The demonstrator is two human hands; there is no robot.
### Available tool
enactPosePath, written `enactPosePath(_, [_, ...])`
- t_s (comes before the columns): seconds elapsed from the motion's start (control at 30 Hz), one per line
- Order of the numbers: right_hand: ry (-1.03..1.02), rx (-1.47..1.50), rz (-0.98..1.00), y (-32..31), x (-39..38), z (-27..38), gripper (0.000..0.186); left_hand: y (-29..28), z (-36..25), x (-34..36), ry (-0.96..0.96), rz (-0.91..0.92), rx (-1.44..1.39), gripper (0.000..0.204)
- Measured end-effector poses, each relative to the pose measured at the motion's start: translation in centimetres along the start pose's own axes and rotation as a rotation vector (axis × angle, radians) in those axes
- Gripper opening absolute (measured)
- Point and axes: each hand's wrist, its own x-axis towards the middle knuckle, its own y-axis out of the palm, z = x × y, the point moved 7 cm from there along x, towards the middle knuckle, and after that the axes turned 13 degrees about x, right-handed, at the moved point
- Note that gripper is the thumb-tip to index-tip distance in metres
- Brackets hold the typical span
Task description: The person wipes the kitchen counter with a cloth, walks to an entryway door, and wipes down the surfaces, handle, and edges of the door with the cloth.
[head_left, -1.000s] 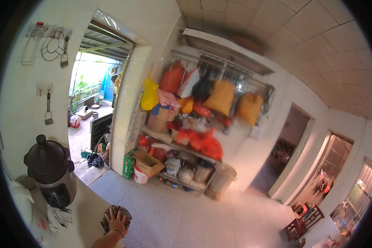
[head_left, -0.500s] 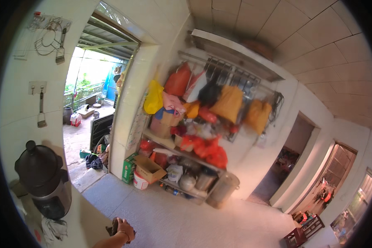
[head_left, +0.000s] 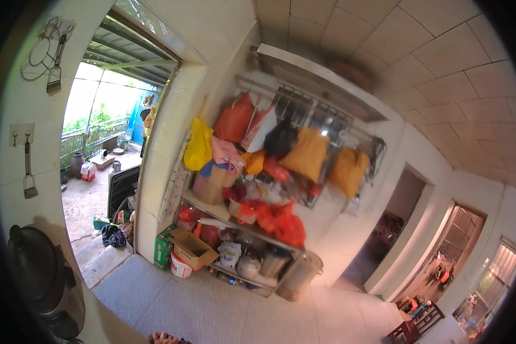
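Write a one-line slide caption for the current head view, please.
A hand at the lower edge, a dark cooker at left, and a loaded shelf across the room.

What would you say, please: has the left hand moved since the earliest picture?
Yes, rightward: the left hand now sits farther right of the dark-lidded appliance.

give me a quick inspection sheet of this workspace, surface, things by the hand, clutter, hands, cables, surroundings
Surface: pale countertop at lower left, bearing a black-lidded electric cooker.
Things: dark item beside the visible hand, mostly cut off; kind unclear.
Clutter: open cardboard box and red-and-white bucket by crowded shelving; red plastic bags on it.
Hands: one at the lower edge, partly showing; side and grip unclear; other not seen.
Cables: dark looped strands beside an orange bag; too blurred to confirm.
Surroundings: open doorway at left; long-handled utensil on the wall.
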Motion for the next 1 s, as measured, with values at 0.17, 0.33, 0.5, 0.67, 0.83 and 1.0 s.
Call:
enactPosePath(0.17, [0.022, -0.001, 0.063, 0.2, 1.3, 1.6, 0.021, 4.7, 2.9, -5.5, -0.126, -0.504, -0.155, 0.046])
enactPosePath(0.33, [0.055, -0.005, 0.112, -0.7, 2.4, 2.0, 0.021, 1.1, 3.3, -16.8, -0.143, -0.267, -0.066, 0.048])
enactPosePath(0.5, [0.073, -0.018, 0.142, -1.5, 4.4, 2.7, 0.021, 1.9, 4.3, -17.9, -0.256, -0.39, 0.212, 0.052])
enactPosePath(0.67, [0.064, -0.007, 0.125, -0.9, 4.7, 7.1, 0.022, -2.9, 7.7, -10.7, -0.533, -0.075, 0.071, 0.052])
enactPosePath(0.83, [0.033, -0.331, 0.36, 2.1, 1.3, 7.1, 0.027, -5.3, 11.6, -4.9, -0.742, -0.079, 0.026, 0.053])
enactPosePath(1.0, [0.03, -0.291, 0.313, 2.1, 1.6, 3.7, 0.028, -5.3, 12.2, -4.1, -0.853, -0.139, -0.019, 0.048])
